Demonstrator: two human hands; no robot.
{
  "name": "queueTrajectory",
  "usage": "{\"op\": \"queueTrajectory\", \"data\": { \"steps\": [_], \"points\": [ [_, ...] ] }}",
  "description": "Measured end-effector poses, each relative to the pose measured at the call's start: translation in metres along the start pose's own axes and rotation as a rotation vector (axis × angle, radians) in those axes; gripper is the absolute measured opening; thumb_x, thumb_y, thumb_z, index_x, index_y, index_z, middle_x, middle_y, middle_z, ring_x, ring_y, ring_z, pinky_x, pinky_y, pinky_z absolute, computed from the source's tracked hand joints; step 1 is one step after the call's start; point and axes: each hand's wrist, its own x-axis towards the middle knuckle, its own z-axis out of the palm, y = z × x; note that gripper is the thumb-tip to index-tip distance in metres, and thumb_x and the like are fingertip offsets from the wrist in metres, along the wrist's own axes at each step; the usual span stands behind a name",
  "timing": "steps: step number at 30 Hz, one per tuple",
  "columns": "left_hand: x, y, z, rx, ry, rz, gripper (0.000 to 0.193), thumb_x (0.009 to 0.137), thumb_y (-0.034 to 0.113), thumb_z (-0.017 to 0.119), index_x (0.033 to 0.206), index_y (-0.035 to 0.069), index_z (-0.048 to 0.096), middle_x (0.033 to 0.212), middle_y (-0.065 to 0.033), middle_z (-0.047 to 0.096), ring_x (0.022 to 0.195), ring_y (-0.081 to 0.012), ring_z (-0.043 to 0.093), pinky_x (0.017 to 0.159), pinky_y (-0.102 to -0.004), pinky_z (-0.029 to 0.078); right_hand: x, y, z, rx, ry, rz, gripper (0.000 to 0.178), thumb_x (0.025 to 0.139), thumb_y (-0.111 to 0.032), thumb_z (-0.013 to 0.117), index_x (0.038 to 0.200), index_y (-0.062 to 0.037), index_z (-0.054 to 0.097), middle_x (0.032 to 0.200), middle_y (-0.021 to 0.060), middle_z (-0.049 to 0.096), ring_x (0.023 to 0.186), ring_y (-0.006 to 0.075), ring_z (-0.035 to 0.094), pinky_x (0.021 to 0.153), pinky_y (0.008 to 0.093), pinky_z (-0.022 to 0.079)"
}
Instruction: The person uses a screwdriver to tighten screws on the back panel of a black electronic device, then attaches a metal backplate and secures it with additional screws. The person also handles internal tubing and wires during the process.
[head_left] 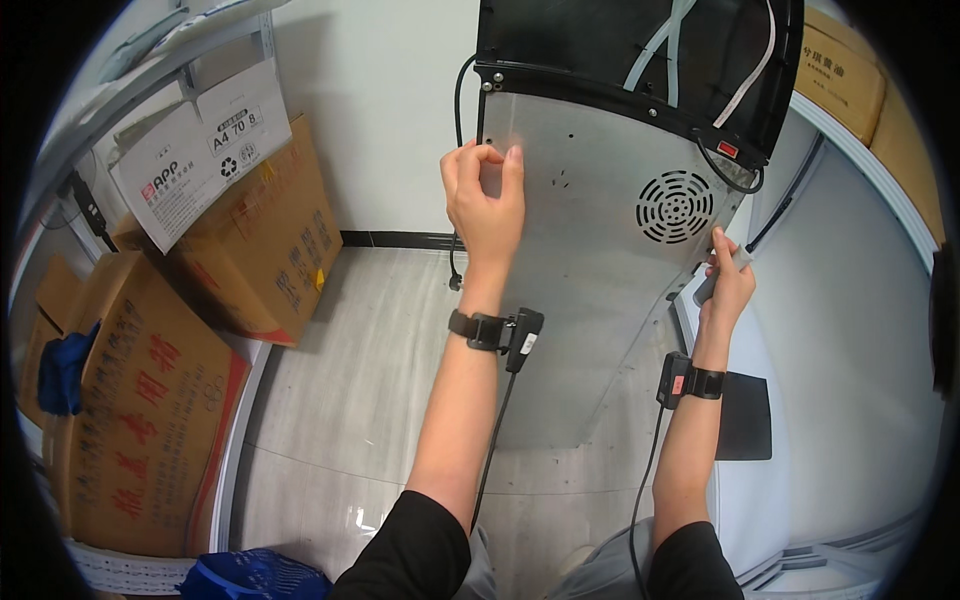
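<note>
A tall appliance with a grey metal back panel [570, 300] and a black upper section [580, 50] stands in front of me. My left hand [487, 205] is at the panel's upper left edge, thumb and fingers curled together; whatever lies between the fingertips is hidden. Along the right edge, below the round vent [675, 207], my right hand [733, 285] is closed around a grey-handled screwdriver [741, 258]. A dark shaft extends up and right from its handle. Screws [498, 77] show along the black section's lower rim.
Cardboard boxes [150, 400] fill a shelf on the left. A black power cord [459, 130] hangs beside the appliance. On the right, a white surface carries a black flat pad [745, 415]. More cartons [835, 80] sit at the upper right. Pale hoses [672, 50] hang inside the black section.
</note>
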Motion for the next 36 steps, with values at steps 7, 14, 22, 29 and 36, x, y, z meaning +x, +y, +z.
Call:
{"op": "queueTrajectory", "data": {
  "steps": [7, 14, 22, 29, 36],
  "points": [
    [0.009, -0.023, -0.027, 0.016, -0.281, 0.142, 0.031, 0.08, 0.013, 0.07, 0.105, 0.008, 0.053, 0.106, -0.0053, 0.048, 0.097, -0.0189, 0.049, 0.086, -0.0313, 0.041, -0.005, -0.003, 0.003, 0.055, -0.014, 0.01, 0.032, 0.073, -0.022, 0.08, 0.09, 0.0014, 0.067, 0.08, 0.003, 0.063, 0.064, 0.0075, 0.052, 0.055, 0.0209, 0.037],
    [0.002, -0.028, -0.027, -0.154, -0.265, -0.102, 0.054, 0.085, 0.021, 0.069, 0.13, 0.004, 0.046, 0.126, -0.0082, 0.048, 0.114, -0.0219, 0.048, 0.098, -0.0351, 0.038, 0.001, -0.002, -0.002, 0.028, -0.036, -0.003, 0.031, 0.072, -0.023, 0.081, 0.088, 0.0006, 0.068, 0.076, 0.0019, 0.063, 0.063, 0.0068, 0.053, 0.054, 0.0201, 0.037],
    [-0.004, -0.028, -0.021, -0.127, -0.38, -0.146, 0.055, 0.091, 0.032, 0.06, 0.132, -0.002, 0.044, 0.113, -0.0154, 0.063, 0.1, -0.0208, 0.06, 0.088, -0.0309, 0.046, -0.004, -0.006, -0.002, -0.015, 0.002, 0.002, 0.034, 0.07, -0.028, 0.082, 0.086, -0.0012, 0.069, 0.074, 0.0028, 0.064, 0.064, 0.0079, 0.056, 0.055, 0.0213, 0.041],
    [-0.004, -0.033, -0.021, -0.075, -0.368, -0.129, 0.047, 0.094, 0.033, 0.056, 0.126, 0.0, 0.048, 0.111, -0.0101, 0.061, 0.1, -0.0184, 0.056, 0.089, -0.0306, 0.043, -0.001, -0.006, -0.003, 0.006, -0.031, 0.026, 0.033, 0.07, -0.03, 0.082, 0.082, -0.002, 0.069, 0.071, 0.0013, 0.062, 0.059, 0.0062, 0.051, 0.052, 0.0202, 0.039],
    [-0.008, -0.023, -0.018, -0.102, -0.36, -0.139, 0.046, 0.095, 0.035, 0.055, 0.123, -0.001, 0.049, 0.113, -0.0102, 0.059, 0.104, -0.0179, 0.055, 0.091, -0.0302, 0.041, 0.002, -0.004, -0.006, 0.02, -0.012, 0.017, 0.036, 0.069, -0.033, 0.083, 0.081, -0.0019, 0.068, 0.068, -0.0011, 0.059, 0.057, 0.0062, 0.049, 0.051, 0.0211, 0.04]
  ]
}}
